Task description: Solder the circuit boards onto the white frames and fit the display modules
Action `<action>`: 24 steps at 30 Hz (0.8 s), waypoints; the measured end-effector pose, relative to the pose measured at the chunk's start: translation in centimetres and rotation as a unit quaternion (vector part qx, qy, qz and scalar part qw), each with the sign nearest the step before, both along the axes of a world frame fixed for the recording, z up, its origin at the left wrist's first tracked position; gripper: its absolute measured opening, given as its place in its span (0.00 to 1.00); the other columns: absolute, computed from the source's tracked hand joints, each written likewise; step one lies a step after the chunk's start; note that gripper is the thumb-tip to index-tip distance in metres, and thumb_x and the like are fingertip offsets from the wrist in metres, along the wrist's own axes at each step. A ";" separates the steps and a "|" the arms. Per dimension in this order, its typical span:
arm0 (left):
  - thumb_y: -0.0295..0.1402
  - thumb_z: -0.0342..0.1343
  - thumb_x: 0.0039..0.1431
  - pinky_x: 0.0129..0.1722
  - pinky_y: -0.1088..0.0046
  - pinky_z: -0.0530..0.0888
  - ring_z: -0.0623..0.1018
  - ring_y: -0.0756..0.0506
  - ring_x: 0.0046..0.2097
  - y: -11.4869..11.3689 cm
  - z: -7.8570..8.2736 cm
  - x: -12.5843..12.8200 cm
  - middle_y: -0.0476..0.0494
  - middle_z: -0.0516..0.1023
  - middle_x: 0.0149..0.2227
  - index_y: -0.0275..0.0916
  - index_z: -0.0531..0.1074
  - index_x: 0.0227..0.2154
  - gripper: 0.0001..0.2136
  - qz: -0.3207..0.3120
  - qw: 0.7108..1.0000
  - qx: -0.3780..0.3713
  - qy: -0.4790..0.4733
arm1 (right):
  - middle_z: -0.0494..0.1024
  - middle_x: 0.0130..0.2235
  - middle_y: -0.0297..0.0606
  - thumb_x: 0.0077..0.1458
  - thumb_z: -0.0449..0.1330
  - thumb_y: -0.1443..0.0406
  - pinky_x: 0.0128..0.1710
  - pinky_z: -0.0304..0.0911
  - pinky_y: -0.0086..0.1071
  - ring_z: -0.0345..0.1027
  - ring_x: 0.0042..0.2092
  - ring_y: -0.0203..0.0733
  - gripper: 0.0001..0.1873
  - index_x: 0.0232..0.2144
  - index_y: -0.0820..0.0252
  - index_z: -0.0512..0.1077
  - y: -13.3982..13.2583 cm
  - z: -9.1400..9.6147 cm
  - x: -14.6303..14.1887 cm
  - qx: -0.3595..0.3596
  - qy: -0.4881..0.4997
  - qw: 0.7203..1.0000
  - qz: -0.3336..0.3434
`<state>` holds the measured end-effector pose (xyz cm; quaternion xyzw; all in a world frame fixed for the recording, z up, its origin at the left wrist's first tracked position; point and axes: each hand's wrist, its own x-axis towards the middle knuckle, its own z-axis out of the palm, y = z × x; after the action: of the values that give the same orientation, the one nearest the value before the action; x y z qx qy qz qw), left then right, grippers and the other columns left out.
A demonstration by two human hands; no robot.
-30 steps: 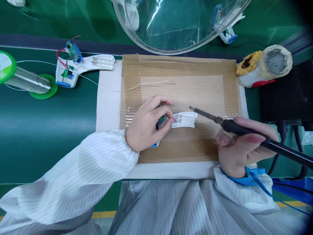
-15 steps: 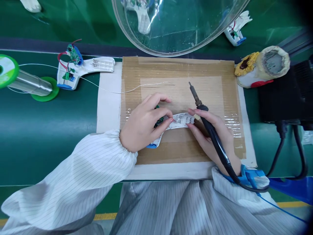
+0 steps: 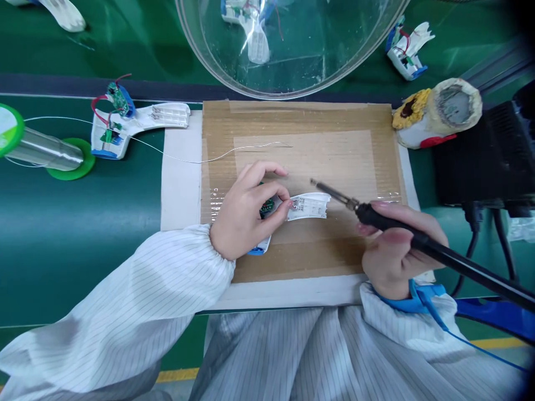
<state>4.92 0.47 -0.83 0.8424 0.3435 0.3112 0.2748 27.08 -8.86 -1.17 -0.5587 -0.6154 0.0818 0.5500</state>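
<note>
My left hand (image 3: 246,214) lies over a white plastic housing (image 3: 310,206) on the cardboard. Its thumb and index finger pinch a short thin wire (image 3: 294,206) above the housing. Part of a green circuit board (image 3: 266,208) shows beneath the fingers; the rest is covered. The housing's blue-edged end pokes out below my palm. My right hand (image 3: 403,245) is closed round the black handle of a soldering iron (image 3: 384,220). The iron's tip points left, above the housing and apart from it.
A solder wire spool (image 3: 52,149) stands at left, its strand reaching over the cardboard (image 3: 334,120). Another opened housing (image 3: 142,120) lies beside it. A clear round tub (image 3: 288,92) is at the back. At right are a tip-cleaning pot (image 3: 457,106) and a black box (image 3: 476,161).
My right hand has let go of the housing's end and drawn back right. The soldering iron has swung lower, its tip now pointing left. My left hand keeps its pinch.
</note>
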 end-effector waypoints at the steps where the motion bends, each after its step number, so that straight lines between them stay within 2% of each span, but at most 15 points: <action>1: 0.26 0.56 0.67 0.58 0.56 0.71 0.75 0.39 0.56 0.0 0.0 0.0 0.37 0.75 0.53 0.39 0.74 0.34 0.05 0.001 1.000 -0.005 0.000 | 0.78 0.25 0.29 0.69 0.59 0.53 0.25 0.67 0.34 0.72 0.24 0.38 0.13 0.45 0.49 0.81 0.0 0.0 0.1 0.025 0.007 1.000 -0.002; 4: 0.26 0.56 0.68 0.58 0.57 0.71 0.75 0.40 0.57 0.0 0.1 0.0 0.37 0.75 0.53 0.39 0.74 0.34 0.06 0.000 1.000 -0.015 0.000 | 0.79 0.26 0.29 0.68 0.61 0.59 0.19 0.60 0.31 0.68 0.22 0.35 0.09 0.40 0.52 0.82 0.3 -0.3 0.0 0.049 0.009 0.999 0.014; 12: 0.27 0.56 0.67 0.57 0.56 0.72 0.76 0.39 0.56 0.0 0.1 0.1 0.37 0.75 0.52 0.39 0.74 0.34 0.06 0.005 1.000 -0.024 -0.002 | 0.81 0.30 0.28 0.69 0.60 0.60 0.22 0.65 0.30 0.71 0.25 0.33 0.09 0.42 0.49 0.81 0.5 -0.9 -0.5 0.034 0.001 0.999 0.017; 15: 0.26 0.56 0.66 0.57 0.57 0.72 0.76 0.40 0.55 -0.1 0.0 0.3 0.37 0.76 0.51 0.38 0.74 0.33 0.05 0.008 1.000 -0.020 -0.004 | 0.80 0.28 0.29 0.69 0.61 0.58 0.22 0.63 0.30 0.69 0.23 0.33 0.10 0.42 0.50 0.82 0.4 -0.8 -0.1 0.065 0.000 0.998 0.012; 17: 0.25 0.57 0.65 0.56 0.58 0.72 0.76 0.40 0.55 -0.1 -0.1 0.3 0.37 0.76 0.51 0.38 0.74 0.33 0.05 0.009 1.000 -0.017 -0.005 | 0.82 0.33 0.31 0.69 0.61 0.57 0.21 0.63 0.30 0.69 0.22 0.32 0.10 0.46 0.50 0.81 0.4 -0.7 0.3 0.078 0.012 0.997 -0.011; 18: 0.25 0.57 0.65 0.56 0.57 0.72 0.76 0.40 0.55 -0.1 -0.1 0.4 0.37 0.76 0.51 0.38 0.74 0.33 0.05 0.010 1.000 -0.017 -0.006 | 0.83 0.37 0.32 0.69 0.60 0.58 0.24 0.67 0.31 0.72 0.24 0.33 0.11 0.50 0.49 0.79 0.5 -0.7 0.5 0.057 0.009 0.998 -0.014; 20: 0.25 0.57 0.65 0.56 0.57 0.72 0.76 0.40 0.54 -0.1 -0.1 0.4 0.38 0.76 0.51 0.38 0.74 0.33 0.04 0.010 1.000 -0.018 -0.008 | 0.84 0.47 0.35 0.69 0.61 0.63 0.39 0.76 0.34 0.82 0.37 0.39 0.16 0.57 0.48 0.74 0.6 -0.6 0.6 -0.035 -0.022 0.999 0.024; 22: 0.26 0.56 0.65 0.56 0.57 0.72 0.76 0.40 0.55 -0.1 -0.1 0.3 0.38 0.76 0.51 0.39 0.73 0.34 0.05 0.010 1.000 -0.020 -0.008 | 0.83 0.53 0.36 0.64 0.66 0.66 0.54 0.76 0.40 0.80 0.53 0.45 0.25 0.61 0.48 0.70 1.0 -0.7 0.5 -0.118 -0.079 0.986 0.091; 24: 0.26 0.56 0.65 0.57 0.57 0.72 0.76 0.40 0.56 -0.1 -0.2 0.2 0.38 0.76 0.51 0.39 0.73 0.34 0.04 0.009 1.000 -0.023 -0.008 | 0.82 0.55 0.36 0.59 0.71 0.66 0.57 0.76 0.40 0.77 0.58 0.47 0.30 0.61 0.48 0.69 1.4 -0.8 0.4 -0.139 -0.123 0.976 0.117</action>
<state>5.16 0.35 -1.01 0.8303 0.3556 0.3127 0.2939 27.44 -7.45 -1.98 -0.5591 -0.7222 0.1611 0.3740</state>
